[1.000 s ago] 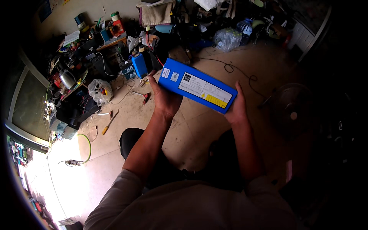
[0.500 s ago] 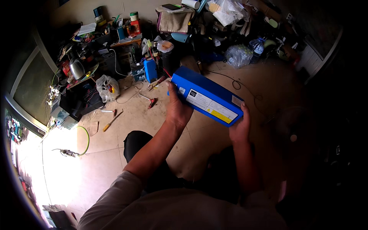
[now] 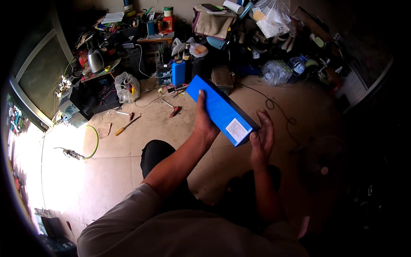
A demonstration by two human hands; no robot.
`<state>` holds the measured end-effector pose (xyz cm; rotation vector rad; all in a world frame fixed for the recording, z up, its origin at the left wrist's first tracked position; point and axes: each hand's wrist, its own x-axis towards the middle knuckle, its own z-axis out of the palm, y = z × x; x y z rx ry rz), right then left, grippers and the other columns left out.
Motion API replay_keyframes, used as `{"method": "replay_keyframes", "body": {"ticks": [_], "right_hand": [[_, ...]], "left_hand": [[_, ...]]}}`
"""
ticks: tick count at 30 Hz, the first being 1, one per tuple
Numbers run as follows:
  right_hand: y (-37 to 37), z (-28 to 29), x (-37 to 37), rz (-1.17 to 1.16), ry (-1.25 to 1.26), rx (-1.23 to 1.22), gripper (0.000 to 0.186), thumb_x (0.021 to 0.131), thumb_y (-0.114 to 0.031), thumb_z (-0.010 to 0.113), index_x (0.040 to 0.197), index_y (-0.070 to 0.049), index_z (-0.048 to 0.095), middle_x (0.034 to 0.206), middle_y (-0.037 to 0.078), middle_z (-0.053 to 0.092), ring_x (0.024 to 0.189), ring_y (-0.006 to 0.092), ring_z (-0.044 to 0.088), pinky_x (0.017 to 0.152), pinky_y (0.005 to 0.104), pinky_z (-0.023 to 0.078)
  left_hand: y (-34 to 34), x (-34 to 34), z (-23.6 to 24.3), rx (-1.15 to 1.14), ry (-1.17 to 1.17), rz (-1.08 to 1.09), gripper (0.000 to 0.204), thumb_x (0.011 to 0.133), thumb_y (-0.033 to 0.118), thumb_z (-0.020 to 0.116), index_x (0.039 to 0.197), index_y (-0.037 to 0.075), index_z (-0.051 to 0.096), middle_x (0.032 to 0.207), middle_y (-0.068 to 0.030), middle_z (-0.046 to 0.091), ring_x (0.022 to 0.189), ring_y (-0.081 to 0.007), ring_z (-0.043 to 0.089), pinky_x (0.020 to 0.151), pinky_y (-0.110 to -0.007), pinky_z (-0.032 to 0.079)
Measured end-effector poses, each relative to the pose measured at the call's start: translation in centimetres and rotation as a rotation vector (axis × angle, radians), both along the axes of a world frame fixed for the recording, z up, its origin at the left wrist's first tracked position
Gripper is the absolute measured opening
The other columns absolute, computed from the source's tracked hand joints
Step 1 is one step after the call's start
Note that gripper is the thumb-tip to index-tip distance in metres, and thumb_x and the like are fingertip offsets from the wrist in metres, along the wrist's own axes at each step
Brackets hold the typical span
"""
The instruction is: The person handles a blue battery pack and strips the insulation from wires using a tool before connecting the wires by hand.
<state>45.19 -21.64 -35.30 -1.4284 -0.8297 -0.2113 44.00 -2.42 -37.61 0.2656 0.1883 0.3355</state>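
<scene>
Blue block (image 3: 218, 112) is held mid-frame, tilted, long axis running upper left to lower right. Left hand (image 3: 206, 125) clamps its side: thumb flat on the broad face, palm below, fingertips hidden. Right hand (image 3: 264, 143) is at the lower right end, fingers loosely spread and curled, thumb at the corner; can't tell if it presses.

For a steady hold, I'd keep the left thumb flat, cup that lower end with the right fingers, turn slowly, no squeezing. Skin looks like thin smooth wrap, so sharp edges would likely mark it. Long rectangular box shape, crisp corners, side face in shadow, pale paper-like label (image 3: 238, 129) near the lower end.

Floor (image 3: 113, 180): smooth tile, stained. Left of centre: yellow-handled screwdriver (image 3: 124, 128), red-handled tool (image 3: 174, 112), green cable (image 3: 96, 143) in a curve.

Farther, upper centre-left: smaller blue pack (image 3: 178, 73) upright, crinkled plastic bag (image 3: 124, 90), shiny metal kettle (image 3: 95, 61). Top centre: limp beige cloth (image 3: 212, 25).
</scene>
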Motion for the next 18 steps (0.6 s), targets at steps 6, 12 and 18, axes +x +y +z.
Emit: {"method": "replay_keyframes", "body": {"ticks": [6,12,18], "right_hand": [[0.6,-0.2,0.2,0.489,0.988,0.285,0.076,0.105,-0.063,0.038,0.150,-0.002,0.044,0.144,0.016,0.056,0.134,0.0266,0.054,0.112,0.0425,0.042],[1.3,1.0,-1.6,0.342,0.935,0.199,0.072,0.106,-0.062,0.038,0.141,-0.001,0.054,0.134,0.015,0.061,0.125,0.0250,0.058,0.107,0.0409,0.045],[-0.1,-0.3,-0.7,0.086,0.353,-0.085,0.076,0.103,-0.059,0.047,0.145,0.005,0.051,0.135,0.020,0.061,0.127,0.0291,0.056,0.109,0.0402,0.042]], "left_hand": [[0.7,-1.0,2.4,0.055,-0.133,0.037,0.081,0.091,0.068,0.063,0.145,0.010,0.050,0.132,-0.0138,0.063,0.122,-0.0331,0.060,0.108,-0.051,0.048],[1.2,-1.0,1.5,0.093,-0.180,-0.032,0.094,0.085,0.080,0.059,0.149,0.011,0.048,0.136,-0.0146,0.061,0.125,-0.0340,0.059,0.109,-0.052,0.047],[0.9,-0.5,0.2,0.113,-0.199,-0.283,0.108,0.084,0.091,0.038,0.158,0.012,0.033,0.152,-0.0175,0.048,0.137,-0.0382,0.048,0.114,-0.059,0.039]]}}
